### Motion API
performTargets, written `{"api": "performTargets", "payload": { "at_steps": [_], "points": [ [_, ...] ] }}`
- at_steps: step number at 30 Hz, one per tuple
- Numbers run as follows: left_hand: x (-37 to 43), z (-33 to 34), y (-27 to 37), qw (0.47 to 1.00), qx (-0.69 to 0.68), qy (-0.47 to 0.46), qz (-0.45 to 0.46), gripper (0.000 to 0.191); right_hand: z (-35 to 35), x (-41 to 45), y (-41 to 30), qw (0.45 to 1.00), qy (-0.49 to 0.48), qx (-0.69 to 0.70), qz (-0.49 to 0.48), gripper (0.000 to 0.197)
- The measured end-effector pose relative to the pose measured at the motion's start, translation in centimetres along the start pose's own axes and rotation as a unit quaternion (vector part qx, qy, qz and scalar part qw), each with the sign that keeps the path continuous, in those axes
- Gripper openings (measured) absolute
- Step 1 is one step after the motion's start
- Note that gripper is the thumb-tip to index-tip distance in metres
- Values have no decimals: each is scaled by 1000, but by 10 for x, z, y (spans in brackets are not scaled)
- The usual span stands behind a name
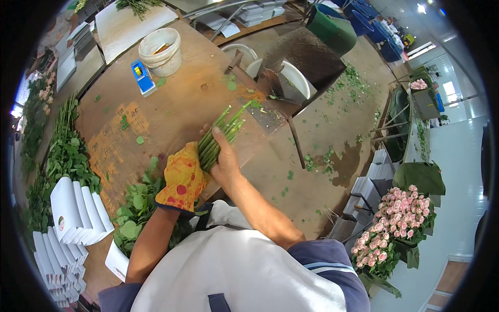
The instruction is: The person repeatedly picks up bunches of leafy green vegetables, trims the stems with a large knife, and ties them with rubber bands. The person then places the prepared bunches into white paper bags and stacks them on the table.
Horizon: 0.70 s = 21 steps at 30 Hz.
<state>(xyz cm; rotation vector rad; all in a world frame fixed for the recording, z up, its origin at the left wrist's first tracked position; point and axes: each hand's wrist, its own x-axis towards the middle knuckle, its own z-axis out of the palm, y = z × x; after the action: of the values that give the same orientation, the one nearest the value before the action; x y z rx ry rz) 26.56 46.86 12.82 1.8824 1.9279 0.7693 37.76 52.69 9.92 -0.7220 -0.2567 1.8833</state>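
Observation:
A bundle of green flower stems (212,150) is held between my two hands, its cut ends pointing away from me and to the right. My left hand (183,175), in a yellow work glove with red spots, is closed around the lower part of the bundle. My bare right hand (226,156) grips the stems from the right, thumb on top. Leafy foliage (136,210) spreads beside my left forearm, above a white paper wrap (117,261). Whether the foliage belongs to the held stems is hidden by the glove and arm.
A white bucket (161,52) and blue tape dispenser (142,78) stand on the brown worktable (187,89). White wrapped packs (78,210) and leafy stems (66,152) lie left. A rusty metal chute (290,62) is off the table's right edge. Pink roses (397,218) stand right.

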Motion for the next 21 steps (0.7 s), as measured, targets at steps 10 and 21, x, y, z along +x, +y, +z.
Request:
{"api": "performTargets", "payload": {
  "at_steps": [10,21],
  "points": [
    [1,-21,12,988,102,-96,-64,53,-23,-15,-30,989,-105,29,102,38],
    [128,62,110,970,238,-18,-44,23,-334,64,-218,749,184,-627,-111,53]
  ]
}}
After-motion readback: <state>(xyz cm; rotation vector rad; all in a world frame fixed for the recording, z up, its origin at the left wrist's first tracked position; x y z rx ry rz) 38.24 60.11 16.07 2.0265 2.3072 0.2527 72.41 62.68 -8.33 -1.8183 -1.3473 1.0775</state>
